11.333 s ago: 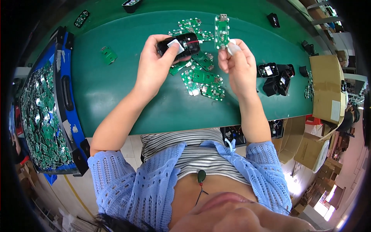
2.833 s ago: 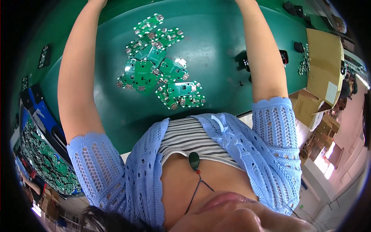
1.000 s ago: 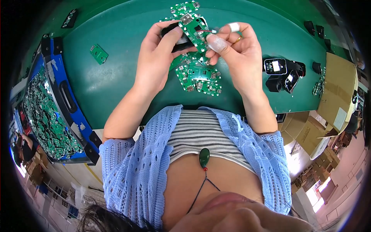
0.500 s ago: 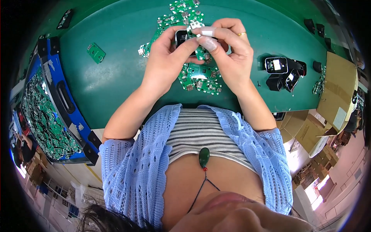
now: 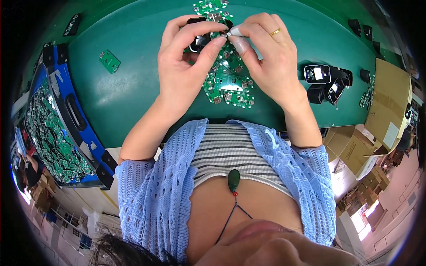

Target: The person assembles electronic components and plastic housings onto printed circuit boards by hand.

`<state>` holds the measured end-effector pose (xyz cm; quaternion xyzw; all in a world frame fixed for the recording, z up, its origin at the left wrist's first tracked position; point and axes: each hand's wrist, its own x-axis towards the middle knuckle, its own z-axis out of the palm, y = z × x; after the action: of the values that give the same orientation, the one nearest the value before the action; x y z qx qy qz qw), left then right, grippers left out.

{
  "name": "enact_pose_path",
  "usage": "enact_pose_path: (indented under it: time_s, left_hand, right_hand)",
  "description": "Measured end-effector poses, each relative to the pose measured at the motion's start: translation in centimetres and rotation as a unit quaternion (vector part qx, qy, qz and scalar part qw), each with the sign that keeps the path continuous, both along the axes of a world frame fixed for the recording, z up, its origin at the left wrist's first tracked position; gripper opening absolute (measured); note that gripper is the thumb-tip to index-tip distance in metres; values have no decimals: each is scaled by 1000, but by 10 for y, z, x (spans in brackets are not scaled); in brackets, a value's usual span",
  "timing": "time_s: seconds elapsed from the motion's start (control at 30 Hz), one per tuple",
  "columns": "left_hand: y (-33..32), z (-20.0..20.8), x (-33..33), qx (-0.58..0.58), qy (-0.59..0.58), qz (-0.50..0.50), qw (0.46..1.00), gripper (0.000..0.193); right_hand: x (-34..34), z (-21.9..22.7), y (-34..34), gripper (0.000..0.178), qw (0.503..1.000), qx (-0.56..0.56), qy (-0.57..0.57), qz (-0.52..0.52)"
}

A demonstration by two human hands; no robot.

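Note:
My left hand [image 5: 177, 66] is closed, its thumb and index finger pinched at a small whitish piece [image 5: 228, 34], too small to name. My right hand [image 5: 273, 62] meets it from the other side, also in a pinch; a white cover wraps its index fingertip and greyish tape its thumb. Framed by my left thumb and index finger is a black device casing [image 5: 200, 41], partly hidden; I cannot tell whether the other left fingers hold it. Under and in front of my hands lie several green circuit boards [image 5: 230, 82], overlapping on the green table [image 5: 133, 95].
On the right sit black devices with pale-rimmed faces [image 5: 317, 74] beside a cardboard box [image 5: 385, 99]. A blue-framed bin [image 5: 76, 111] full of circuit boards stands at the left. One single board [image 5: 109, 61] lies apart nearby. Small black parts [image 5: 355, 28] are at the far right.
My left hand has shifted left, bringing the black casing with it or uncovering it there. The board with a white socket no longer shows between my fingers, which now meet at a smaller piece.

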<state>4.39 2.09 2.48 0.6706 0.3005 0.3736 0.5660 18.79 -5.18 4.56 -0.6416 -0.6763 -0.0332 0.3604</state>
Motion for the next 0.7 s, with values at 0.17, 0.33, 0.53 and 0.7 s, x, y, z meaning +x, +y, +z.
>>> enact_pose_path:
  time_s: [0.17,0.33,0.53,0.7]
  left_hand:
    - [1,-3,-1,68,32,7,997,17]
    - [3,-3,1,62,36,10,997,15]
    - [0,-4,1,73,46,12,996,16]
    - [1,-9,1,149,55,17,987,15]
  right_hand:
    - [0,8,0,15,998,-50,-23,17]
    - [2,4,-1,13,998,-55,36,19]
    - [2,2,-5,11,984,-103,143,8]
    - [7,4,-1,11,992,-70,67,76]
